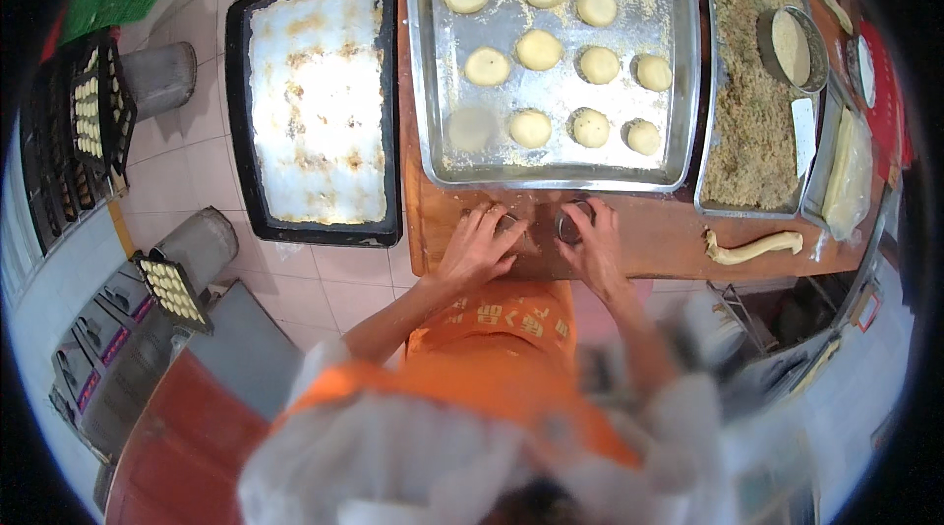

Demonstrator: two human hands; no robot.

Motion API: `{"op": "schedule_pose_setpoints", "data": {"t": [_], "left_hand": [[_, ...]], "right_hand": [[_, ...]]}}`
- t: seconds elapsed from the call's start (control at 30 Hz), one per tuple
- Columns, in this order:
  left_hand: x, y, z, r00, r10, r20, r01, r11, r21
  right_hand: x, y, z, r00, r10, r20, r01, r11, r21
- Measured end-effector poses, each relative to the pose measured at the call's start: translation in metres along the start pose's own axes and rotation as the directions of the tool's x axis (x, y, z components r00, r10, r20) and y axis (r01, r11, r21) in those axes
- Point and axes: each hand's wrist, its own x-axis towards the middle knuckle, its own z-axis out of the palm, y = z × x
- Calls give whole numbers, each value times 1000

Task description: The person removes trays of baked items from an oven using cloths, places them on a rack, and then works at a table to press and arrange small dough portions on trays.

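Note:
On the wooden table in front of me, my left hand (482, 242) curls round a small dark round metal ring (506, 223), mostly hidden by the fingers. My right hand (596, 242) grips a similar small metal ring (567, 226) by its rim, close to the table top. What lies inside either ring cannot be made out. Just beyond both hands stands a large metal tray (551, 183) dusted with pale crumbs. Several round, flattened dough cakes (539, 50) sit in it in rows. A paler, blurred round patch (473, 129) shows at the tray's near left.
To the right, a tray of crumbly brown filling (752, 122) holds a metal bowl (793, 49) and a white scraper (804, 137). A dough strip (753, 248) lies near the table edge. At left is a black baking pan (236, 112); racked trays (103, 107) stand farther left.

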Motion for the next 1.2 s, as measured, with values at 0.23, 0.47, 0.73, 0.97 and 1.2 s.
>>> {"op": "schedule_pose_setpoints", "data": {"t": [0.23, 0.47, 0.73, 0.97, 1.2], "left_hand": [[69, -10, -101, 895, -97, -435, 172, 976, 135], [99, -18, -103, 891, -86, -446, 211, 948, 239], [150, -38, -74, 904, -50, -425, 265, 845, 465], [147, -37, -73, 937, -135, -323, 269, 867, 420], [146, -33, -77, 911, -6, -413, 162, 925, 344]], "right_hand": [[90, 4, -39, 940, -10, -340, -33, 992, -120], [121, 20, -20, 949, -71, -306, 23, 988, -155], [183, -6, -25, 961, 105, -254, -181, 937, -299], [180, 4, -11, 952, 79, -297, -156, 957, -245], [181, -6, -20, 953, 104, -285, -177, 954, -241]]}}
